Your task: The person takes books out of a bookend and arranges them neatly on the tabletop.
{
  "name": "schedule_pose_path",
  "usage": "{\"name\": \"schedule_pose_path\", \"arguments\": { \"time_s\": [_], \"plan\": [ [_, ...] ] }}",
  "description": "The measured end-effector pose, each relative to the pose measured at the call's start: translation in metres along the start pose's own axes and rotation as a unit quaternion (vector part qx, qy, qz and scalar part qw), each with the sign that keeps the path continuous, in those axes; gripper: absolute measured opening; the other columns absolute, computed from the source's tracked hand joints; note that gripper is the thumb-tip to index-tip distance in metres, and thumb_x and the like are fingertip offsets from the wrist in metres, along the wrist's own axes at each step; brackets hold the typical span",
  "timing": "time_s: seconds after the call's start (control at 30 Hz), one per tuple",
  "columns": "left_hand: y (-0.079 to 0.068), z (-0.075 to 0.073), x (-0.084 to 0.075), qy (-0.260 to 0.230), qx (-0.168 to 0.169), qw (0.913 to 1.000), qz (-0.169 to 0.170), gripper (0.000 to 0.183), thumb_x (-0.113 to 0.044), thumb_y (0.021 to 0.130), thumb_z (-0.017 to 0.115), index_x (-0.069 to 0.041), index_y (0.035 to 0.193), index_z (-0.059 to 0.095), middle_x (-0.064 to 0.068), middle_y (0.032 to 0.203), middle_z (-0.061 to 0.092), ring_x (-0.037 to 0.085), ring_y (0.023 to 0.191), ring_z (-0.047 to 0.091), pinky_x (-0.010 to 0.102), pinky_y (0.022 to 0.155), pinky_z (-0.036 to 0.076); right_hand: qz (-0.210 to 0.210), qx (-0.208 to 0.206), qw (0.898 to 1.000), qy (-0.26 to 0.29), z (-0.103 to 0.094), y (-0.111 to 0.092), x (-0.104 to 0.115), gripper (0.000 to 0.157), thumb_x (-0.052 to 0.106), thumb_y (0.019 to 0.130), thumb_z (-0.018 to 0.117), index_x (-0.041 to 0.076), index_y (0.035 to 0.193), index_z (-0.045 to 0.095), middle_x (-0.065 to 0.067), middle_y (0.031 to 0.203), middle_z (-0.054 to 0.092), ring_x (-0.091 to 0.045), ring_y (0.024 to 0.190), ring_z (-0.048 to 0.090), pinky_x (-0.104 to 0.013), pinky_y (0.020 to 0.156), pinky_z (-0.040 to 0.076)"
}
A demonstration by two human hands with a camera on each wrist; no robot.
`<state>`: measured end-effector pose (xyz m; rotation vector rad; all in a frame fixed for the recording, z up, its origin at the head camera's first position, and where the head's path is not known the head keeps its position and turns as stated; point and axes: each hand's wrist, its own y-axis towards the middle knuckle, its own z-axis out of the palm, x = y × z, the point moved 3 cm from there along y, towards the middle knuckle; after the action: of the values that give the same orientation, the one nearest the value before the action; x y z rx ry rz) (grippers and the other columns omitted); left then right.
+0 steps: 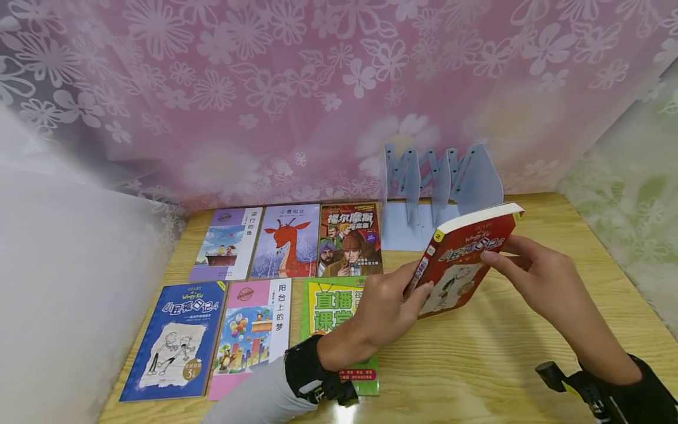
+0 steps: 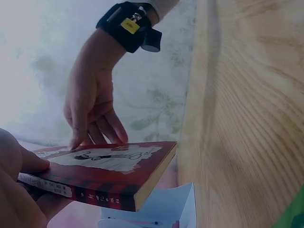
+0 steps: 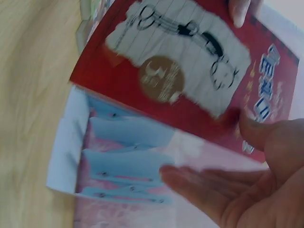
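Observation:
A red Diary of a Wimpy Kid paperback (image 1: pixel 479 244) is raised off the table, tilted, its front cover facing up toward me. My left hand (image 1: pixel 384 309) grips it along the spine, thumb on the cover and fingers underneath. At the opposite long edge is my right hand (image 1: pixel 545 277), its thumb on the cover. In the right wrist view, that hand's fingers (image 3: pixel 204 187) stretch out straight past the book's edge, apart from the thumb. Behind the book stands a pale blue expandable bookend rack (image 1: pixel 479 182) with several upright dividers, its front partly hidden by the book.
Left of the rack lie a Sherlock Holmes book (image 1: pixel 349 241), a red deer book (image 1: pixel 286 241) and a purple-edged book (image 1: pixel 225 244). Nearer are a blue Wimpy Kid book (image 1: pixel 175 341), a pink book (image 1: pixel 251 335) and a green one (image 1: pixel 365 386), partly under my left arm. A flowered curtain (image 1: pixel 296 106) hangs behind.

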<state>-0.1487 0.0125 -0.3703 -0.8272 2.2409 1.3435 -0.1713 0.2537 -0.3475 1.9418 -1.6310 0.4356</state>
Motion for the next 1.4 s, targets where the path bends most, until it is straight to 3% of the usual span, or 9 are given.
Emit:
{"name": "schedule_pose_path", "arguments": {
  "time_s": [0.1, 0.23, 0.33, 0.6, 0.8, 0.9, 1.13, 1.4],
  "plan": [
    [0.0, 0.001, 0.001, -0.028, 0.005, 0.9991, -0.031, 0.033, -0.013, 0.094, 0.059, -0.002, 0.125, 0.055, 0.014, 0.103, 0.069, 0.006, 0.093, 0.063, 0.016, 0.073, 0.051, 0.008, 0.051, 0.998, 0.03, 0.004, 0.002, -0.012, 0.049, 0.041, 0.094, 0.057, 0.005, 0.127, 0.057, -0.021, 0.112, 0.065, -0.036, 0.092, 0.064, -0.053, 0.07, 0.054],
    [0.001, 0.002, 0.006, -0.07, 0.021, 0.9943, -0.077, 0.032, -0.014, 0.095, 0.059, -0.004, 0.125, 0.055, 0.011, 0.104, 0.07, 0.002, 0.089, 0.063, 0.015, 0.072, 0.051, 0.002, 0.119, 0.987, 0.106, 0.012, 0.005, -0.023, 0.042, 0.03, 0.098, 0.054, 0.001, 0.129, 0.054, -0.02, 0.115, 0.063, -0.025, 0.092, 0.066, -0.041, 0.075, 0.056],
    [0.003, 0.004, 0.011, -0.101, 0.036, 0.9878, -0.113, 0.033, -0.015, 0.095, 0.06, -0.004, 0.126, 0.055, 0.01, 0.104, 0.07, -0.001, 0.087, 0.063, 0.015, 0.07, 0.051, -0.005, 0.138, 0.98, 0.143, 0.016, 0.005, -0.027, 0.037, 0.024, 0.098, 0.053, -0.001, 0.126, 0.055, -0.019, 0.113, 0.064, -0.018, 0.087, 0.067, -0.032, 0.074, 0.056],
    [0.002, 0.009, 0.024, -0.197, 0.052, 0.9523, -0.227, 0.033, -0.016, 0.093, 0.062, -0.009, 0.125, 0.056, 0.008, 0.099, 0.071, 0.002, 0.081, 0.065, 0.021, 0.067, 0.054, -0.008, 0.157, 0.973, 0.171, 0.014, 0.002, -0.032, 0.035, 0.02, 0.1, 0.051, -0.004, 0.125, 0.053, -0.019, 0.109, 0.064, -0.018, 0.084, 0.067, -0.031, 0.07, 0.056],
    [0.0, 0.01, 0.036, -0.216, 0.043, 0.9328, -0.285, 0.031, -0.019, 0.09, 0.066, -0.011, 0.118, 0.056, 0.004, 0.093, 0.072, 0.004, 0.077, 0.066, 0.025, 0.068, 0.055, -0.001, 0.176, 0.964, 0.2, 0.014, -0.001, -0.033, 0.038, 0.018, 0.1, 0.049, -0.01, 0.127, 0.049, -0.028, 0.113, 0.059, -0.019, 0.086, 0.067, -0.034, 0.069, 0.057],
    [-0.001, 0.011, 0.041, -0.192, 0.049, 0.9355, -0.292, 0.031, -0.02, 0.089, 0.068, -0.013, 0.117, 0.057, 0.0, 0.089, 0.072, 0.004, 0.075, 0.066, 0.025, 0.067, 0.054, 0.018, 0.175, 0.965, 0.195, 0.015, -0.002, -0.035, 0.039, 0.02, 0.1, 0.05, -0.011, 0.124, 0.051, -0.028, 0.109, 0.061, -0.021, 0.083, 0.067, -0.034, 0.068, 0.057],
    [-0.003, 0.009, 0.051, -0.076, 0.087, 0.9538, -0.278, 0.028, -0.029, 0.088, 0.069, -0.013, 0.109, 0.061, -0.009, 0.073, 0.069, 0.001, 0.062, 0.06, 0.024, 0.051, 0.043, 0.065, 0.189, 0.967, 0.16, 0.018, -0.003, -0.041, 0.044, 0.028, 0.099, 0.053, -0.011, 0.119, 0.055, -0.023, 0.101, 0.066, -0.021, 0.076, 0.068, -0.032, 0.068, 0.057],
    [-0.004, 0.009, 0.065, 0.02, 0.119, 0.9584, -0.259, 0.024, -0.039, 0.085, 0.07, -0.018, 0.077, 0.063, -0.009, 0.048, 0.053, 0.009, 0.045, 0.049, 0.023, 0.042, 0.029, 0.08, 0.196, 0.97, 0.121, 0.03, 0.001, -0.048, 0.05, 0.033, 0.095, 0.057, -0.012, 0.117, 0.057, -0.016, 0.093, 0.068, -0.02, 0.069, 0.067, -0.034, 0.063, 0.057]
  ]
}}
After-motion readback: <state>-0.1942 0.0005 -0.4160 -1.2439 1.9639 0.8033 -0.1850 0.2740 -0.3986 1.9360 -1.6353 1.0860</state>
